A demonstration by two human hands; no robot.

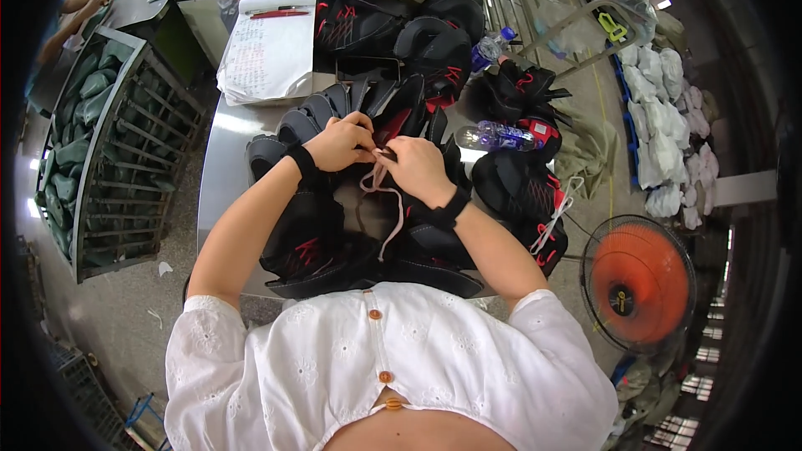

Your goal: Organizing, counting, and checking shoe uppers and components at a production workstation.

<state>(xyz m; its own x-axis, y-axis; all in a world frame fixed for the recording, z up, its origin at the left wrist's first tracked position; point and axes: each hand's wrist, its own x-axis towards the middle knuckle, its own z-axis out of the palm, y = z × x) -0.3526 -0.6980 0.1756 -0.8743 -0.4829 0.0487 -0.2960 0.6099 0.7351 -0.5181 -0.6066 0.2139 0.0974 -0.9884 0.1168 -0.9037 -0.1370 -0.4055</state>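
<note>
In the head view, right of the paper pad (269, 48) and nearer me, my left hand (341, 142) and right hand (416, 169) pinch close together at a pale lace (400, 210), both equally near. It dangles towards me, away from the pad. My fingers hide its top; whether it's threaded, I can't tell.

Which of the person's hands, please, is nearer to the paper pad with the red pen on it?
Left: the left hand is to the right of the paper pad and closer to the body; the right hand is farther right.
</note>
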